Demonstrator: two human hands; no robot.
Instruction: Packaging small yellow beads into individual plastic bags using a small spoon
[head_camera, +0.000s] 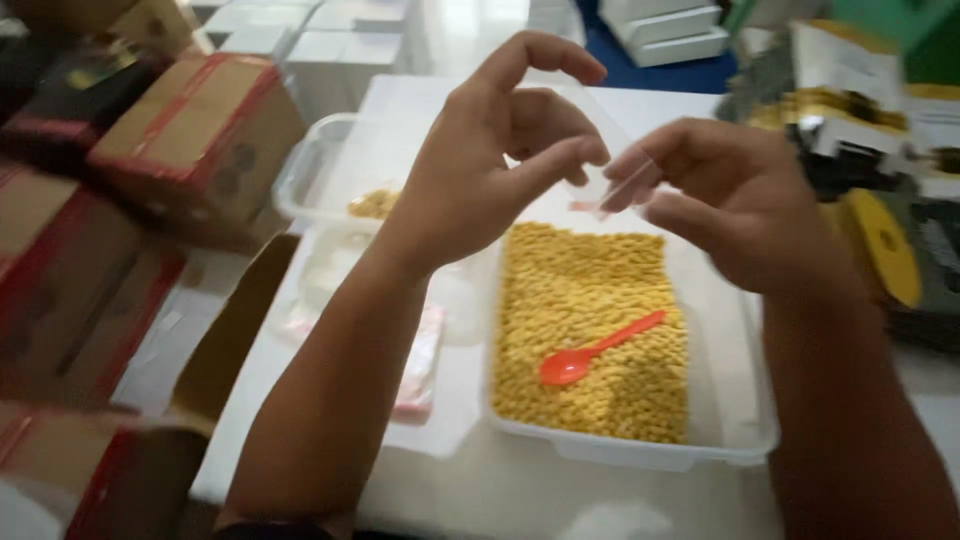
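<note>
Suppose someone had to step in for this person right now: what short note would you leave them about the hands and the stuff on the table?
Left hand: raised above the tub, thumb and finger pinching one side of a small clear plastic bag.
Right hand: pinching the bag's other side.
Clear tub: on the white table, holding small yellow pieces; an orange spoon lies on them, untouched.
Second tub: further back, a few yellow pieces inside.
Done: bag in hand, looks empty, though it is blurred.
Left: nothing scooped into this bag yet.
</note>
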